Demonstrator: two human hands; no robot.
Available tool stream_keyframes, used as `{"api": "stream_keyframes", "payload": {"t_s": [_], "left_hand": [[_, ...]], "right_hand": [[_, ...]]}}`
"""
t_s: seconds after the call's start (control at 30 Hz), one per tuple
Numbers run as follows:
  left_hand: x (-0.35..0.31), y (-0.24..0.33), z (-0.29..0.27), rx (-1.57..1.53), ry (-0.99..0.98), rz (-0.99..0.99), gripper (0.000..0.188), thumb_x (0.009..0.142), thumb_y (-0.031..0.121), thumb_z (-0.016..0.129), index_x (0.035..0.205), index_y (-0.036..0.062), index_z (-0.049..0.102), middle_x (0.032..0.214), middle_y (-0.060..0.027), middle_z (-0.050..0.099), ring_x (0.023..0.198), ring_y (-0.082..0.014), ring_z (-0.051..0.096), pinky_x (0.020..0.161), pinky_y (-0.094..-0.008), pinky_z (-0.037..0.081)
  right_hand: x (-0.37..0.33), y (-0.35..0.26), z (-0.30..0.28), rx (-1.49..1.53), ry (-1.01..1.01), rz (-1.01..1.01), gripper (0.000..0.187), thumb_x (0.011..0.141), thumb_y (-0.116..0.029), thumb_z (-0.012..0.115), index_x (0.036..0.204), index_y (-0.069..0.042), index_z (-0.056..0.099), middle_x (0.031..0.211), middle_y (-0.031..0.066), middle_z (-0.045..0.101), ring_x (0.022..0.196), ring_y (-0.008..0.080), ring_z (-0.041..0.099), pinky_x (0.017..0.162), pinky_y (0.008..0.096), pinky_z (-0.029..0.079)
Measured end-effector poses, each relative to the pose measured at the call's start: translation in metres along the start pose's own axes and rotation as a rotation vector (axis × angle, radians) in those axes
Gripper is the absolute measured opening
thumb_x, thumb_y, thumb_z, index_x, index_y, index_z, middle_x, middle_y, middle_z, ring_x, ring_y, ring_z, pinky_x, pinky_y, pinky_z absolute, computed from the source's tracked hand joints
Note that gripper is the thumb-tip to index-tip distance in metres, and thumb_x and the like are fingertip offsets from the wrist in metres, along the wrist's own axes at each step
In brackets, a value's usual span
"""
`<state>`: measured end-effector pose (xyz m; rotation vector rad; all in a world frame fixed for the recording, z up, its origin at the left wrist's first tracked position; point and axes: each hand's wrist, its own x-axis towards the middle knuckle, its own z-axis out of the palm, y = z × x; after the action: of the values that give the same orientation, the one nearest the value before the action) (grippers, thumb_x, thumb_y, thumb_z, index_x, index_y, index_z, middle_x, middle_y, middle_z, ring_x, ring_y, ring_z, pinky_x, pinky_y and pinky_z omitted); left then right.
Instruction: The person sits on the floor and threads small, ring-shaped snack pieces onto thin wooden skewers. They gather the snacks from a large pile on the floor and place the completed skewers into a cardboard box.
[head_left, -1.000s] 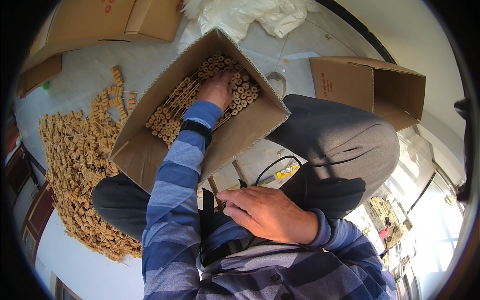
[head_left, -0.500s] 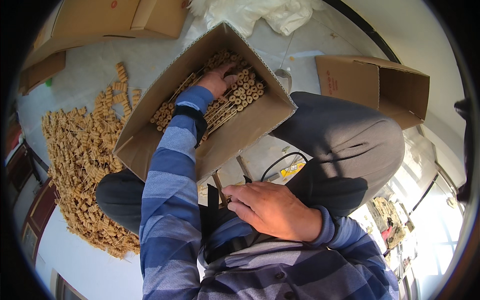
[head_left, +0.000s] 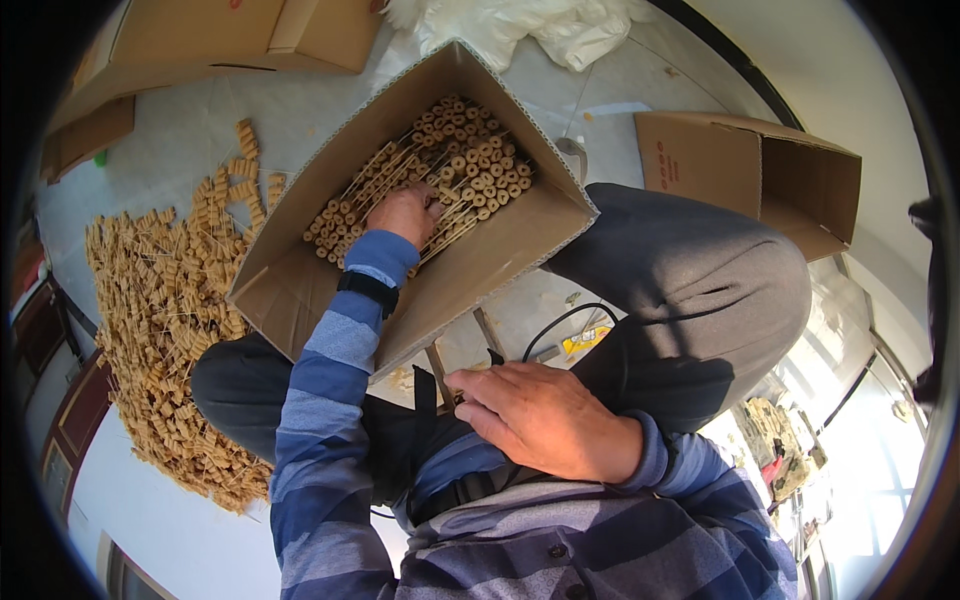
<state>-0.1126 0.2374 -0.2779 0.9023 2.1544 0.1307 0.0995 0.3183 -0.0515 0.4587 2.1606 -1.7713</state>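
from the head view, the left hand (head_left: 405, 215) is on the ringed sticks (head_left: 488, 186) inside the cardboard box (head_left: 500, 262); i cannot tell if its fingers grip. soft pushes should keep rows neat. the right hand (head_left: 548, 420) hangs loose, thumb and finger apart.

This looks like a workshop: cardboard boxes (head_left: 500, 262), heaped skewered pieces (head_left: 165, 340), white plastic (head_left: 500, 30), tiled floor (head_left: 612, 85).

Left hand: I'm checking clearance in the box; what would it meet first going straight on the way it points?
The left hand would likely first meet the skewered ring-shaped pieces in the box, just ahead, though depth is unclear.
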Motion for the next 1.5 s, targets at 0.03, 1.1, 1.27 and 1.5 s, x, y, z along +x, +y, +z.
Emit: {"api": "stream_keyframes", "payload": {"t_s": [0.03,1.1,1.27,1.5], "left_hand": [[0.001,0.001,0.004,-0.016,-0.004,-0.017,0.035,0.090,0.031,0.069,0.115,0.0067,0.069,0.102,-0.0206,0.072,0.098,-0.0378,0.069,0.087,-0.0446,0.055],[0.008,0.009,0.014,-0.245,0.284,-0.035,0.047,0.088,0.020,0.071,0.131,0.0051,0.057,0.113,-0.0196,0.068,0.100,-0.0326,0.067,0.085,-0.0421,0.053],[0.026,0.014,0.014,-0.128,0.326,0.121,0.056,0.087,0.017,0.071,0.138,0.0041,0.052,0.128,-0.0242,0.058,0.116,-0.0381,0.059,0.099,-0.0439,0.048],[0.051,0.010,0.031,-0.185,0.165,0.217,0.035,0.089,0.011,0.066,0.124,0.0062,0.066,0.127,-0.0223,0.060,0.115,-0.0383,0.061,0.100,-0.0425,0.049]], "right_hand": [[0.001,0.000,0.001,-0.002,0.032,-0.025,0.029,0.095,-0.017,0.064,0.120,-0.002,0.058,0.097,0.0148,0.069,0.089,0.0327,0.067,0.080,0.0416,0.054],[-0.001,0.004,0.005,-0.081,0.077,-0.078,0.031,0.096,-0.020,0.063,0.119,0.000,0.058,0.089,0.0132,0.066,0.084,0.0297,0.066,0.077,0.0396,0.052],[-0.002,0.003,0.005,-0.070,0.036,-0.052,0.033,0.094,-0.019,0.065,0.122,-0.002,0.057,0.095,0.0128,0.067,0.089,0.0300,0.066,0.080,0.0405,0.053],[0.001,0.002,0.006,-0.091,0.056,-0.091,0.028,0.095,-0.019,0.063,0.115,0.000,0.058,0.088,0.0124,0.065,0.084,0.0286,0.066,0.077,0.0394,0.052]]}}
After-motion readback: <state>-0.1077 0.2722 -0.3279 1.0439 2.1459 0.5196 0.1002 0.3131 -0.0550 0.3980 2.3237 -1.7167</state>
